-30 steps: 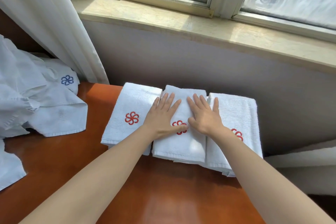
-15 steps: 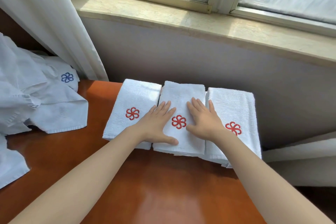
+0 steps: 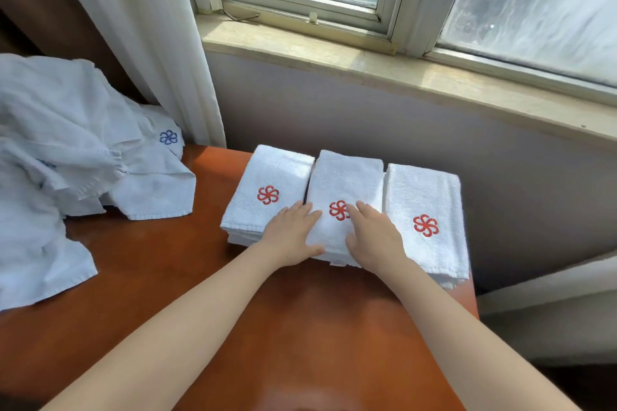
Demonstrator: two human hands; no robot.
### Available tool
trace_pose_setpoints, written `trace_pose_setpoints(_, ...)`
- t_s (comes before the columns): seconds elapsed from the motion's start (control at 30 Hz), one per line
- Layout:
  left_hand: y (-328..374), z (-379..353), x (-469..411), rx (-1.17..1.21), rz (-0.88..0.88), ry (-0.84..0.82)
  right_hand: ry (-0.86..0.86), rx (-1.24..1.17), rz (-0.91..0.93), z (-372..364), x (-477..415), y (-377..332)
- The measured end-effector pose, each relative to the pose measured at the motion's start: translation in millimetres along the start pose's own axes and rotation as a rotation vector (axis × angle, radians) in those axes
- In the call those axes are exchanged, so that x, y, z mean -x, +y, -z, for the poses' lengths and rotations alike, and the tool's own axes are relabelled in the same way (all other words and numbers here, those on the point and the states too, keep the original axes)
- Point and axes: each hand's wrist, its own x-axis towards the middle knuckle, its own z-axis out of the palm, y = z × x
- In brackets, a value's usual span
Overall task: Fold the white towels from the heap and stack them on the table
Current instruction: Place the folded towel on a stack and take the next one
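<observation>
Head view: the only view; it looks down over both forearms.
Left hand [image 3: 293, 237]: flat, palm down, fingers straight and close together. It lies across the seam between the left towel [image 3: 272, 173] and the mid towel [image 3: 347, 177], thumb along the near edge.
Right hand [image 3: 374, 237]: flat, palm down, fingers straight, on the mid towel's near right part, fingertips at its red emblem.
Folded towels: three lie side by side at the far right of the desk [image 3: 300, 327], below the sill [image 3: 367, 67]; the right towel [image 3: 420, 193] is the third. Edges touch or nearly so. Layered edges at the near ends suggest each is a small stack.
Long axis: each folded towel runs away from the person, toward the wall.
Heap [image 3: 66, 143]: loose white cloth, one piece with a blue emblem, at the desk's left beside the curtain [image 3: 143, 27], well apart from both hands.
Key relation: the heap lies left of the hands, so the left hand is nearer. The next reach probably goes that way.
Step, as judged: smoothing the mid towel flat.
Containers: none in view; the desk carries everything.
</observation>
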Motion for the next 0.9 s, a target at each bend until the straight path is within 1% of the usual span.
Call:
trace_pose_setpoints(0.1, -12.0, 6.7, 30.2, 0.047, 0.068, 0.058, 0.015, -0.028, 0.077, 5.2, 9.5, -25.1)
trace_pose_setpoints(0.3, -56.6, 11.0, 103.8, 0.062, 0.247, 0.099, -0.085, -0.009, 0.233, -2.0, 16.4, -101.6)
trace_pose_setpoints(0.5, -119.3, 7.7, 178.3, 0.125, 0.434, 0.149, -0.169, 0.029, 0.38, -19.4, 12.0, -180.8)
trace_pose_setpoints(0.7, -198.2, 7.3, 235.7, 0.194, 0.561, 0.141, -0.208, 0.017, 0.467, -42.2, -5.7, -269.1)
trace_pose_setpoints(0.83, -264.8, 13.7, 262.2, 0.2, 0.6, 0.127, -0.22, -0.003, 0.472, -60.0, -26.1, -337.9)
trace_pose_setpoints(0.9, -299.1, 15.5, 273.2, 0.202, 0.609, 0.113, -0.255, -0.023, 0.457, -71.7, -36.5, -371.3)
